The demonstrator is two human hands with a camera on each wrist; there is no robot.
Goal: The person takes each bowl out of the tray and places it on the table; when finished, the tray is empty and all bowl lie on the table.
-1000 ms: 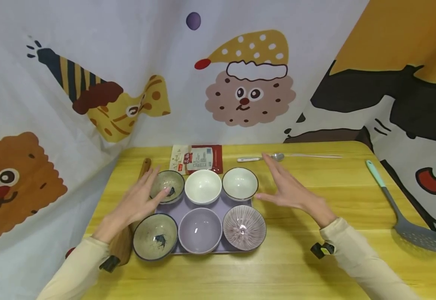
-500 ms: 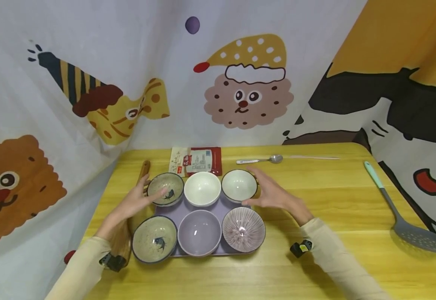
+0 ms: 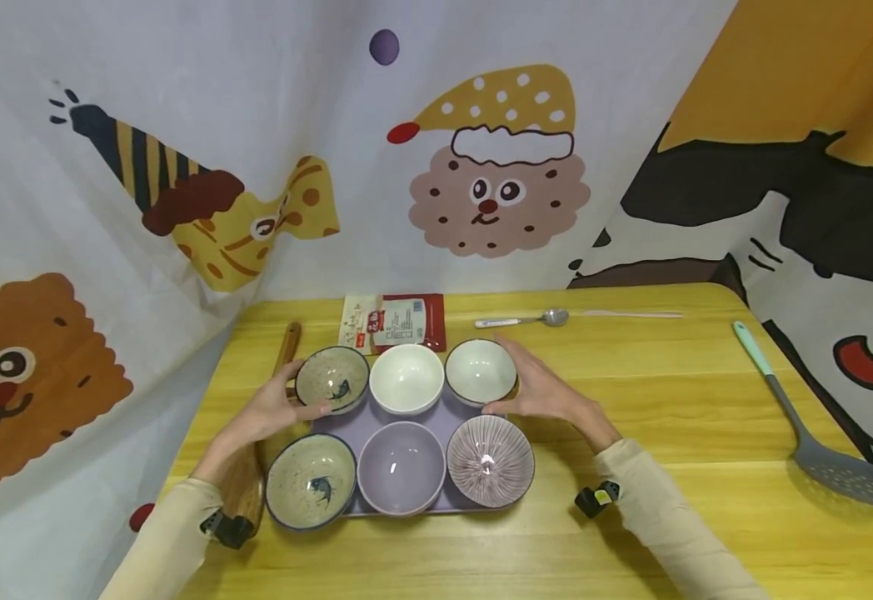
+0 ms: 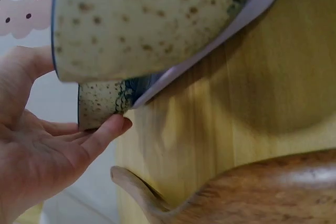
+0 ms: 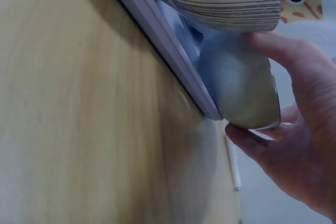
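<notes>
A lavender tray (image 3: 439,412) on the yellow table carries several bowls in two rows. My left hand (image 3: 275,407) is at the tray's left side. Its fingertips (image 4: 107,128) touch the underside of the back-left speckled bowl (image 3: 331,377) by the tray's edge (image 4: 261,4), and the thumb stands off beside the bowl. My right hand (image 3: 537,388) is at the right side. Its thumb and a fingertip (image 5: 235,131) rest against the back-right white bowl (image 3: 480,367), just outside the tray's rim (image 5: 157,40). Neither hand lifts anything.
A wooden spatula (image 3: 247,487) lies under my left forearm, left of the tray. Behind the tray are a red-and-white packet (image 3: 395,319) and a metal spoon (image 3: 526,318). A grey slotted turner (image 3: 819,450) lies at the far right. Cartoon curtains close in the table.
Both hands have moved inward from hovering over the table, and now touch the outer back bowls at the tray's two sides. The tray and bowls have not moved.
</notes>
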